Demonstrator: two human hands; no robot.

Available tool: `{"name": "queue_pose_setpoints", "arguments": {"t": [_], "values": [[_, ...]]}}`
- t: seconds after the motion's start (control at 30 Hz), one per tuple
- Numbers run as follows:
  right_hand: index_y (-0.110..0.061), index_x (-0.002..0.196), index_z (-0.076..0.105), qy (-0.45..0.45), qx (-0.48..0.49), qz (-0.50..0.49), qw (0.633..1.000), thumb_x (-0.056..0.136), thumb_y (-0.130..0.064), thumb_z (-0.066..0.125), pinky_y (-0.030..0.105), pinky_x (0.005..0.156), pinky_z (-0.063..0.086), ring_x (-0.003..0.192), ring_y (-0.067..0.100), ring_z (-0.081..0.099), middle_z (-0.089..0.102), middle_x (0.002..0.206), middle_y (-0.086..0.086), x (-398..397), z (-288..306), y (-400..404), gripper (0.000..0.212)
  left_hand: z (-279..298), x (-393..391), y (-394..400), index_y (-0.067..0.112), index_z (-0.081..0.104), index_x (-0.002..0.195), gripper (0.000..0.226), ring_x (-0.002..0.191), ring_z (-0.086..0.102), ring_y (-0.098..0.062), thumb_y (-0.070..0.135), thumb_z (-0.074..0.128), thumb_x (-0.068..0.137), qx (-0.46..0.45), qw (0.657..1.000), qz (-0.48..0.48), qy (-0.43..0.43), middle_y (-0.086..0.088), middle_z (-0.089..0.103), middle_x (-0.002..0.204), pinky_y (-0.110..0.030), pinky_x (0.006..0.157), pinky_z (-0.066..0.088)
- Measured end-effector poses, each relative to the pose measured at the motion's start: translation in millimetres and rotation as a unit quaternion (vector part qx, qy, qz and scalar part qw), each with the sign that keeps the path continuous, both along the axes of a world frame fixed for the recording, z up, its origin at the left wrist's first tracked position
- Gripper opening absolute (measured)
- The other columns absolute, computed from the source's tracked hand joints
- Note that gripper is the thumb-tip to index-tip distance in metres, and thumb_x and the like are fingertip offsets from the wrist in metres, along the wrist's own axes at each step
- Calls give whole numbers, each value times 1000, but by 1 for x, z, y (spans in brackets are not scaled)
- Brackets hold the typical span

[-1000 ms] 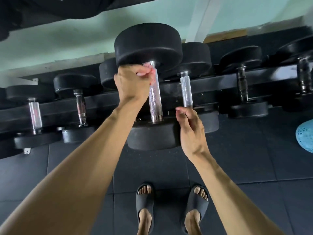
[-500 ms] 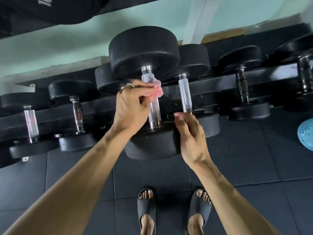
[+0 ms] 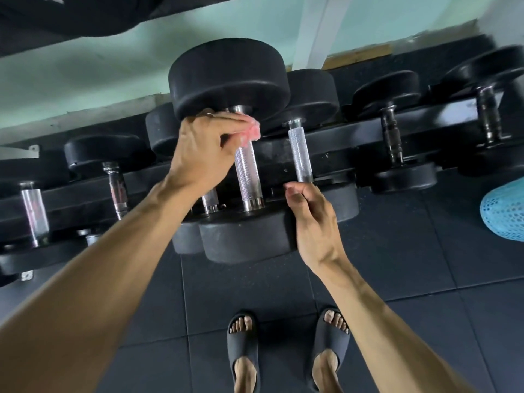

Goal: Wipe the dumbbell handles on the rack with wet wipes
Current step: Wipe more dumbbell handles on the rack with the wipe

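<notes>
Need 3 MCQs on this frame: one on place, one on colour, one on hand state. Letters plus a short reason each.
1. Where on the big dumbbell's handle is the wipe?
A. far end, by the upper head
B. middle
C. near end, by the lower head

2. What colour is the wipe?
A. blue
B. pink
C. white

3. What is the right hand doing?
A. gripping a handle
B. holding a second wipe
C. holding nothing, by the big dumbbell's near head

Answers: 
1 A, the left hand pinches it just under the upper head.
2 B, it shows pink at the fingertips.
3 C, its fingers are loosely curled and empty.
</notes>
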State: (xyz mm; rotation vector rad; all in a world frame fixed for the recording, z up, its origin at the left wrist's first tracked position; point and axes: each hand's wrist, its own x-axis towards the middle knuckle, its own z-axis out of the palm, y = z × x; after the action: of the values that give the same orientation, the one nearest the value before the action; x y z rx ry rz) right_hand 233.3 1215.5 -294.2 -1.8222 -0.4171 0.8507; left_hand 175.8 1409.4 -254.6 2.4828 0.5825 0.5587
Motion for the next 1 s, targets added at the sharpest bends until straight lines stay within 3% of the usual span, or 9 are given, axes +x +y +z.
{"name": "queue_pose_setpoints", "arguments": {"t": [0.2, 0.3, 0.43, 0.5, 0.57, 0.63, 0.77, 0.87, 1.0], "values": [[-44, 96, 58, 17, -4, -5, 1000, 94, -52, 47, 16, 91, 38, 112, 5, 53, 62, 113, -14, -1, 4, -4, 13, 3, -10, -14, 8, 79, 87, 19, 102, 59, 9, -5, 66, 86, 4, 994, -90, 57, 7, 76, 98, -8, 98, 42], [-26, 126, 57, 36, -5, -14, 999, 96, -56, 42, 20, 101, 36, 124, 7, 48, 57, 131, -9, -7, 3, -9, 45, 2, 2, -1, 12, 80, 92, 21, 102, 63, 5, -1, 64, 86, 36, 998, -33, 26, 12, 74, 103, -19, 101, 46], [-26, 143, 45, 40, -5, -32, 999, 85, -70, 37, -2, 87, 28, 125, -2, 40, 47, 139, -15, -16, 5, -15, 72, 4, -6, -12, 16, 80, 86, 19, 95, 68, -6, 1, 68, 85, 5, 996, -55, 70, 16, 73, 100, -10, 95, 43], [-25, 149, 39, 27, -13, -33, 999, 88, -71, 40, -1, 91, 26, 130, -3, 37, 43, 144, -15, -19, 5, -18, 76, 6, -22, -24, 21, 80, 90, 17, 91, 69, -8, 7, 71, 88, -49, 980, -117, 155, 12, 75, 100, -17, 91, 50], [-25, 153, 35, 23, -24, -45, 998, 90, -71, 39, 6, 98, 26, 134, -3, 36, 41, 149, -13, -23, 8, -19, 78, 9, -25, -23, 25, 80, 95, 17, 90, 65, 1, 12, 72, 88, -79, 961, -161, 210, 11, 75, 104, -6, 87, 46], [-26, 154, 32, 27, -31, -58, 997, 85, -69, 37, 13, 101, 24, 132, -4, 34, 39, 152, -12, -27, 12, -18, 81, 9, -11, -9, 28, 79, 94, 16, 85, 60, 3, 16, 69, 91, -35, 961, -171, 216, 14, 74, 104, -2, 87, 40], [-28, 153, 32, 28, -38, -85, 995, 82, -65, 34, 16, 104, 24, 126, -6, 32, 39, 151, -12, -33, 16, -14, 80, 17, 9, 19, 28, 80, 90, 20, 79, 61, 3, 15, 65, 92, 5, 981, -122, 151, 15, 75, 92, -17, 93, 46], [-28, 152, 35, 21, -46, -112, 992, 82, -65, 34, 16, 102, 25, 123, -6, 34, 42, 148, -11, -37, 18, -12, 79, 18, -6, -1, 28, 80, 91, 21, 63, 50, 6, 13, 66, 92, 1, 956, -189, 225, 16, 68, 78, -17, 84, 46], [-27, 150, 39, 12, -47, -143, 989, 82, -67, 35, 17, 103, 25, 125, -3, 38, 45, 147, -10, -42, 20, -9, 79, 16, -8, -15, 25, 79, 99, 24, 86, 67, -11, 7, 66, 90, 23, 917, -288, 275, 5, 77, 91, -24, 82, 49]]}}
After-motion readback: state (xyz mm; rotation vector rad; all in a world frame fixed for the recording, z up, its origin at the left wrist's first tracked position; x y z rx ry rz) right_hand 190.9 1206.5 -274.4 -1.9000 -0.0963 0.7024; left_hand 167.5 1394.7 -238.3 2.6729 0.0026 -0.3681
